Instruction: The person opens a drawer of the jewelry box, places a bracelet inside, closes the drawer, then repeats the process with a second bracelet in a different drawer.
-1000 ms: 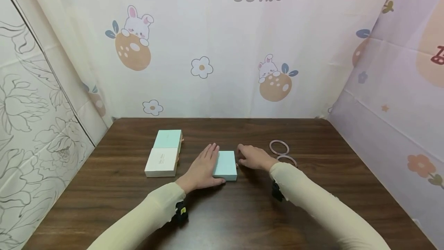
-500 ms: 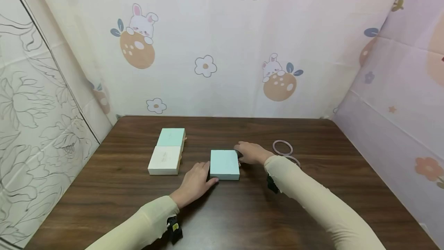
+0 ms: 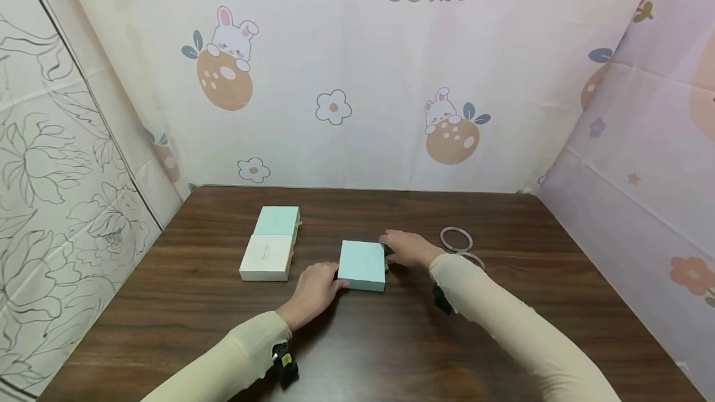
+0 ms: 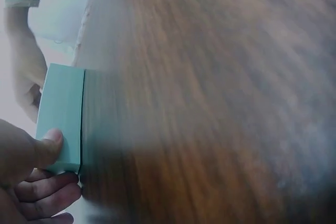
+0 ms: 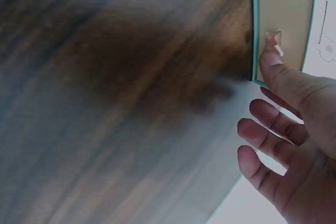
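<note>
A mint-green drawer box lies mid-table in the head view, a ribbon tab on the beige drawer front at its right. At its near left corner my left hand grips it. The left wrist view shows that thumb on the box's side wall and the other fingers bent around the corner. My right hand is at the box's right side. In the right wrist view its thumb touches the tab's base. Several fingers are spread loosely below, and the index is partly hidden.
Further left lie a white box and another mint-green box, end to end. Two pinkish rings lie right of my right hand, one partly behind the sleeve. A printed curtain stands behind the table's far edge.
My left hand has drawn back from over the box's left side to its near corner. My right hand has closed in on the tab side. The box has turned slightly.
</note>
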Tool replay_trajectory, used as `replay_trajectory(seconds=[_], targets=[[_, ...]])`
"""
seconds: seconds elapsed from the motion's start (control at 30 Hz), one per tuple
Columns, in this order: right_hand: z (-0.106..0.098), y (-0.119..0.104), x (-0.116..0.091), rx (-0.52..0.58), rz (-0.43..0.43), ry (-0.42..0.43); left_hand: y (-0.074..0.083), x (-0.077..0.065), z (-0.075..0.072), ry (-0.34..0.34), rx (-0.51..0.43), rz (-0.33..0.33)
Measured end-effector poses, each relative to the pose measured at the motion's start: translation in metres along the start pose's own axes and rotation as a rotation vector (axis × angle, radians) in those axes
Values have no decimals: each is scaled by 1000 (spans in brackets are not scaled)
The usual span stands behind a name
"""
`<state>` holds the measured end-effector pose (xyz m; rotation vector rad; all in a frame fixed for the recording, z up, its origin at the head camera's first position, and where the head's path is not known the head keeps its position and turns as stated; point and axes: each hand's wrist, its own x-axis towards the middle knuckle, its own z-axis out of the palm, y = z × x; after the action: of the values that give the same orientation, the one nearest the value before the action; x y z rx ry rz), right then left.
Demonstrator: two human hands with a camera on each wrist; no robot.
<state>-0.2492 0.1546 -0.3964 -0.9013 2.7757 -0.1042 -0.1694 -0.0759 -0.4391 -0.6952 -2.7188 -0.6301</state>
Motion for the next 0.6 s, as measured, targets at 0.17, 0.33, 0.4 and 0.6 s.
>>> replay_trajectory(seconds=[0.17,0.33,0.4,0.6], targets=[[4,4,-6,2,-29,43,-2,3,-1,-6,-75,-35],[5,11,-16,39,-67,98,-5,8,-2,-4,-190,-25],[3,13,-22,55,-90,123,-6,10,-3,-1,-225,-26],[-1,14,-35,99,-81,196,-10,20,-9,41,-310,-29]])
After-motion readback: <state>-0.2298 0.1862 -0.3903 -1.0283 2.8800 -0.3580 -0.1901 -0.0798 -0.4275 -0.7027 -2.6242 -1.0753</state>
